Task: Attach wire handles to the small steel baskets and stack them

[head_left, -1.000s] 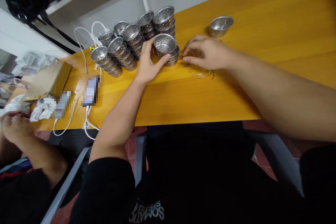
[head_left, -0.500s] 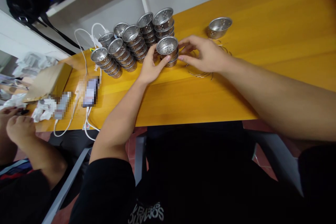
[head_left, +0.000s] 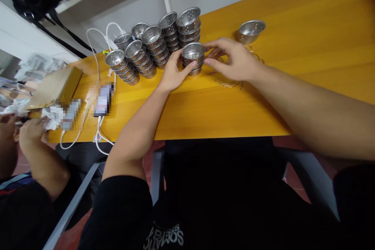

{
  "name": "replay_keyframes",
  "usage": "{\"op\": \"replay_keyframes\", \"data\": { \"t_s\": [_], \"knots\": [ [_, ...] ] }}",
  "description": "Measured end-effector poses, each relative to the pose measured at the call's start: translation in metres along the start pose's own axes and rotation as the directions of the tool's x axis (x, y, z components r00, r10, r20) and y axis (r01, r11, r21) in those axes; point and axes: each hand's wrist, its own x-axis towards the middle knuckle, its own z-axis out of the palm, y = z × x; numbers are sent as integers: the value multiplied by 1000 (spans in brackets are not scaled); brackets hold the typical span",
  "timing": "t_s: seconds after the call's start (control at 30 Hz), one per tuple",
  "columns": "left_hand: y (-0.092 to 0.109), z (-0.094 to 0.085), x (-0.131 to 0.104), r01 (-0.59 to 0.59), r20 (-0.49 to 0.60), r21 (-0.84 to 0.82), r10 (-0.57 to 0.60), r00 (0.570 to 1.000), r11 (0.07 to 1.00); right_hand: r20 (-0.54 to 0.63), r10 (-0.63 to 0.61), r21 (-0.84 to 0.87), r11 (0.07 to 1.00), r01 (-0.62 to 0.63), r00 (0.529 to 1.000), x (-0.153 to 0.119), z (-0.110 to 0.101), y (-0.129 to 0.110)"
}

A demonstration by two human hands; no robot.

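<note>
A short stack of perforated metal strainer cups [head_left: 193,51] stands on the table before me. My left hand [head_left: 174,72] is curled round its left side, thumb across the front. At its right, my right hand [head_left: 231,56] has thumb and fingers apart, the fingertips right beside the rim; whether they touch it I cannot tell. Thin metal wire rings [head_left: 230,84] lie under and around my right hand, partly hidden by it. Behind and left of my hands stand several taller stacks of the same cups [head_left: 152,36]. A single cup [head_left: 251,31] sits farther back on the right.
The yellow wooden table [head_left: 211,113] runs up to a pale wall and shelf. On the left lie a phone [head_left: 103,99], a second device [head_left: 72,114], white cables and a cardboard box [head_left: 55,86]. Another person's hands [head_left: 31,129] are at the table's left end.
The whole view has shifted slightly, so the table's contents sit a little farther right. My hands keep their places at the stack. The other person's hands have moved a little.
</note>
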Motion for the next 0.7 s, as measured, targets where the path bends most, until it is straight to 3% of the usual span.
{"op": "replay_keyframes", "data": {
  "t_s": [0.27, 0.53, 0.6, 0.7],
  "knots": [
    [7, 6, -4, 66, 118, -102, -54, 992, 993, 21, -15, -20, 1000, 16, 1000, 3, -5, -4],
    [19, 5, -6, 104, 106, -59, -97, 990, 993, 72, 20, -97, 995, -13, 997, 2, -9, -23],
    [22, 4, -7, 103, 105, -55, -97, 990, 993, -3, 50, -163, 985, -50, 999, 4, -19, -19],
    [24, 2, -8, 87, 81, -35, -84, 993, 996, -245, -15, -334, 940, -70, 969, 10, -49, -2]
  ]
}}
